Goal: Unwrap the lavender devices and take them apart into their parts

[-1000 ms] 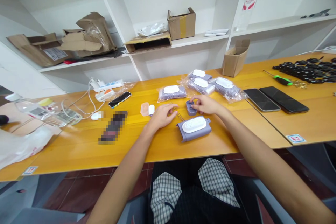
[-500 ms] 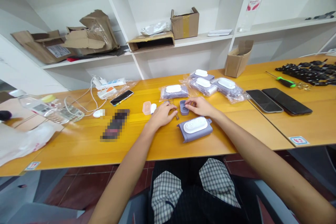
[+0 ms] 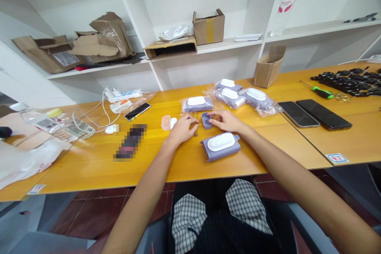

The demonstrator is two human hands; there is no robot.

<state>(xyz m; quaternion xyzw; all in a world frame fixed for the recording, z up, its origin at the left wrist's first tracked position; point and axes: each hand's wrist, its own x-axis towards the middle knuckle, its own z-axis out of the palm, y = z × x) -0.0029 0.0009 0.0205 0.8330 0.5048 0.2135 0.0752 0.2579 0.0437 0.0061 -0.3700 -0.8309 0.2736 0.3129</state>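
Yellow tabletop (image 3: 184, 168) bears the purple cap (image 3: 206, 127), touched by right hand (image 3: 228, 120), and spring (image 3: 195, 115) beside left hand (image 3: 181, 129); neither grip's closure determinable; apparent step, part handling; next move calls for fingertip precision

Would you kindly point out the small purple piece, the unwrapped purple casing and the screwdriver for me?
Small purple piece (image 3: 205, 120), head view: its hollow inside.
Unwrapped purple casing (image 3: 221, 144), head view: its white top.
Screwdriver (image 3: 321, 91), head view: its green-and-black handle.

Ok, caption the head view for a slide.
Right hand at a small purple case, left hand beside a coil spring, purple-and-white device nearer the wearer.
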